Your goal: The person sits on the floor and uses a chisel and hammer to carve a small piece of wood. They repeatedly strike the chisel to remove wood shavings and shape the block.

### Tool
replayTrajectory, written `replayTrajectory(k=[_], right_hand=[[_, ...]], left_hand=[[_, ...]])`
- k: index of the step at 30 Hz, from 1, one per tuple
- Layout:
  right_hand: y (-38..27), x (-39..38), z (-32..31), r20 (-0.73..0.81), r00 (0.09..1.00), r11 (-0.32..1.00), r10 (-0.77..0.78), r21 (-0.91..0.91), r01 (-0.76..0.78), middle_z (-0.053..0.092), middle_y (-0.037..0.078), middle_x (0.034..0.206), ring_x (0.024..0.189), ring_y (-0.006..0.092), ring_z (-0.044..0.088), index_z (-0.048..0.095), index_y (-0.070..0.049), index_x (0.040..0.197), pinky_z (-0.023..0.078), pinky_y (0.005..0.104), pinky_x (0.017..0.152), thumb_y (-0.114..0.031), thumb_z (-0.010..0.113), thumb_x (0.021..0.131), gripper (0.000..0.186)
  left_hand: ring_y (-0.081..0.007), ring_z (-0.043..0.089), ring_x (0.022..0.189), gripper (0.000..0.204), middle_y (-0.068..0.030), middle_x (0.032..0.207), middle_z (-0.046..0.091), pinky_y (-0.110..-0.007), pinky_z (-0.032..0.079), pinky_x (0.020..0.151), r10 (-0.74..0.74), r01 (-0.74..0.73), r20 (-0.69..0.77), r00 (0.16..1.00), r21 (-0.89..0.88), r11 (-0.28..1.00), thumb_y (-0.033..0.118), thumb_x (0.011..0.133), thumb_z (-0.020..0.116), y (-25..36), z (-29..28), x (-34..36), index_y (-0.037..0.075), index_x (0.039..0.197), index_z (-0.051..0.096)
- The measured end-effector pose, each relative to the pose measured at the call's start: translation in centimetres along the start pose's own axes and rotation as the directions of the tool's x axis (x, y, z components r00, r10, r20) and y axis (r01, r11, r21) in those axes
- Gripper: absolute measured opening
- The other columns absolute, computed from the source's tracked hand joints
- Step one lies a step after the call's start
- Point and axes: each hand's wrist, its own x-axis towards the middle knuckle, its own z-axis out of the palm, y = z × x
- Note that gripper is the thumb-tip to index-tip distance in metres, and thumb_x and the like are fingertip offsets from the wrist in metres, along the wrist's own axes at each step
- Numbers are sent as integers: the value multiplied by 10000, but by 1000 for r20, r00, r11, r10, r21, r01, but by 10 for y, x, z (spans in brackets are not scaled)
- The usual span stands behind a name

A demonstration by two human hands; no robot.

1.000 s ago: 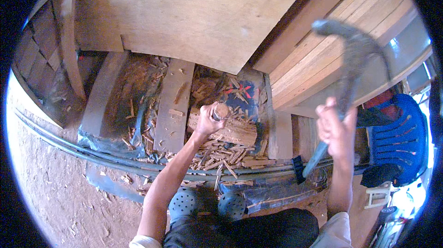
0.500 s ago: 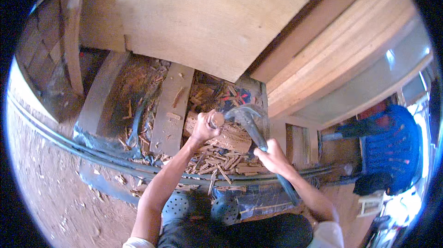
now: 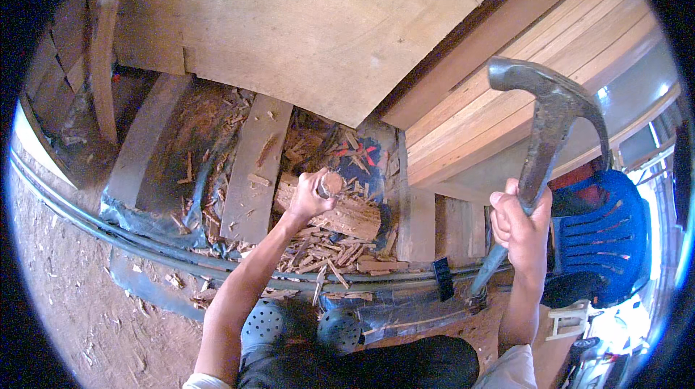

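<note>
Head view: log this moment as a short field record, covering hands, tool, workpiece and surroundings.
left hand: grips a small piece upright on the wood block
right hand: raised, gripping the hammer by its handle
hammer head: up, well above the block
around block: wood chips
right side: blue plastic chair
above: wooden board

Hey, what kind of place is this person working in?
Probably an outdoor woodworking spot on bare dirt ground. The right hand raises a hammer, the left hand steadies a log, wood chips lie around, and planks are stacked nearby.
</note>
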Motion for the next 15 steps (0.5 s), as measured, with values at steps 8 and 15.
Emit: replayTrajectory(k=[8, 15], right_hand=[[102, -4, 66, 79, 960, 814, 267, -552, -181, 568, 70, 615, 575, 232, 547, 568, 7, 780, 451, 368, 579, -196, 601, 776, 206], [137, -16, 58, 319, 928, 893, 191, -448, -29, 435, -19, 505, 491, 63, 403, 451, -40, 563, 305, 297, 433, -120, 593, 736, 238]], left_hand=[[-325, 540, 553, 222, -158, 631, 554, -349, 443, 519, 99, -96, -41, 994, 67, 993, 128, 574, 646, 3, -3, -2, 18, 727, 530], [-337, 514, 515, 240, -179, 590, 513, -346, 425, 511, 40, -39, 29, 999, -21, 999, 126, 569, 640, 15, -6, 0, 9, 728, 505]])
